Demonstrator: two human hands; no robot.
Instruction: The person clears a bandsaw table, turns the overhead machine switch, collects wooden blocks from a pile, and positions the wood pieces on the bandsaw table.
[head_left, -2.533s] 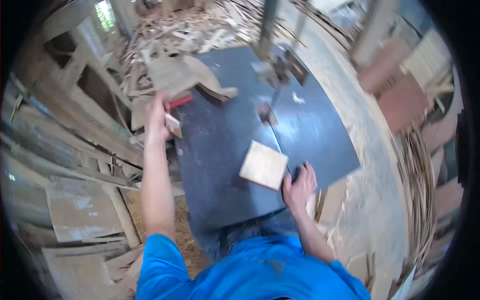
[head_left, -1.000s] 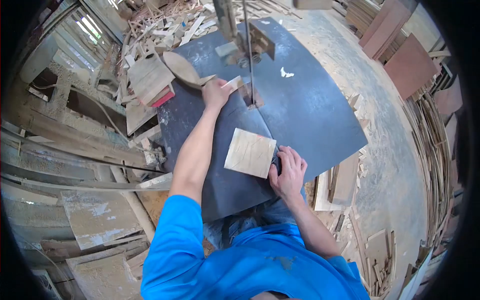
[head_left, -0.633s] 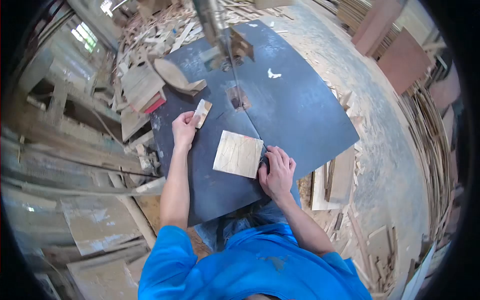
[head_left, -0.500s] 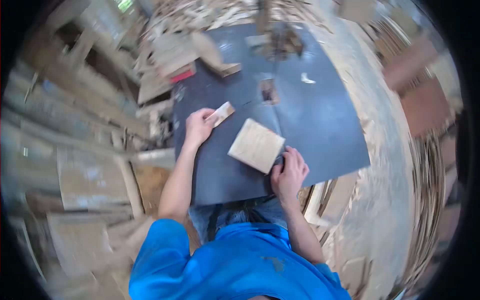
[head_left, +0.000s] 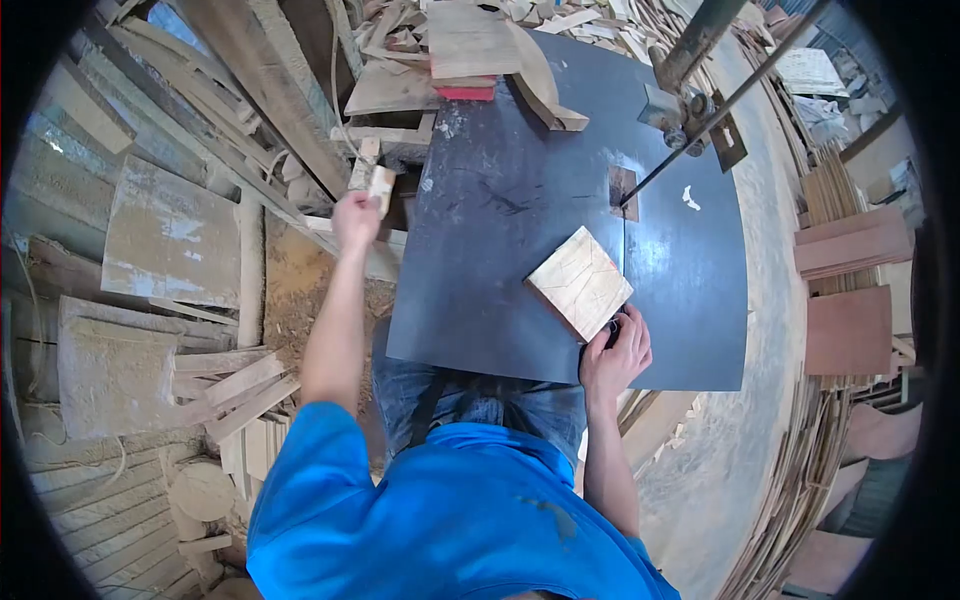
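Observation:
Away from the table's left edge, my left hand [head_left: 356, 222] is closed on a small wood offcut [head_left: 381, 187]. A square wooden block [head_left: 582, 283] with dark lines on its top lies on the dark saw table [head_left: 480, 310]. My right hand [head_left: 617, 358] is at the block's near right edge, with curled fingers against it. Something small and dark shows between these fingers and the block, too hidden to name. Beyond the block, a thin band saw blade [head_left: 652, 180] runs down into the table insert [head_left: 622, 187].
Blade guides [head_left: 690, 115] hang over the table's far right. A curved wooden piece [head_left: 540, 85] and a stacked board [head_left: 470, 45] lie at the far left edge. Wood scraps [head_left: 245, 385] fill the left side. Sheet stacks [head_left: 850, 330] stand at right.
My left hand has moved left with the offcut, from above the table to beyond its left edge. The view has turned. My right hand remains at the block.

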